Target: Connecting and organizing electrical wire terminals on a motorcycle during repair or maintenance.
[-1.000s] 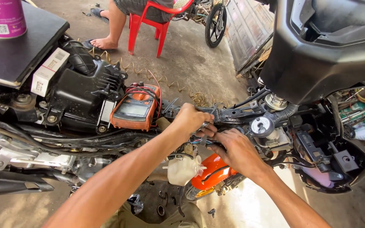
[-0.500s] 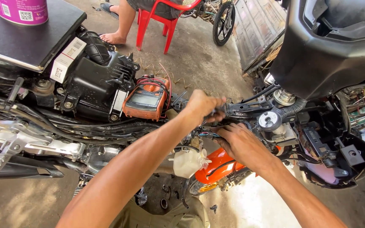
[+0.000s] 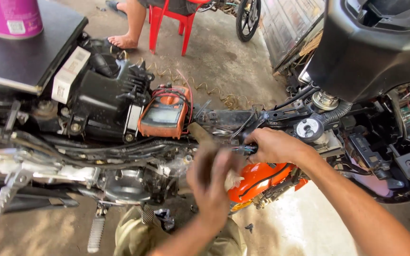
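Note:
A stripped motorcycle point(image 3: 119, 156) lies across the view with its frame and wiring bare. My right hand point(image 3: 274, 144) is closed on a bundle of thin wires point(image 3: 243, 149) at the black frame tube point(image 3: 228, 118) in the middle. My left hand point(image 3: 212, 178) hangs below and left of it, blurred, fingers apart, holding nothing that I can see. An orange multimeter point(image 3: 164, 111) rests on the frame just left of the hands, its red and black leads coiled on top. An orange fender point(image 3: 257, 180) shows under my right hand.
A black seat point(image 3: 24, 52) with a pink can point(image 3: 8, 16) on it sits at the upper left. A large black body panel point(image 3: 376, 47) overhangs the upper right. A person's bare leg point(image 3: 131, 26) and a red plastic chair point(image 3: 172, 23) are on the concrete behind.
My left hand has come off the frame tube and dropped down toward me, now blurred. My right hand has stayed at the wires. The view has shifted slightly to the right.

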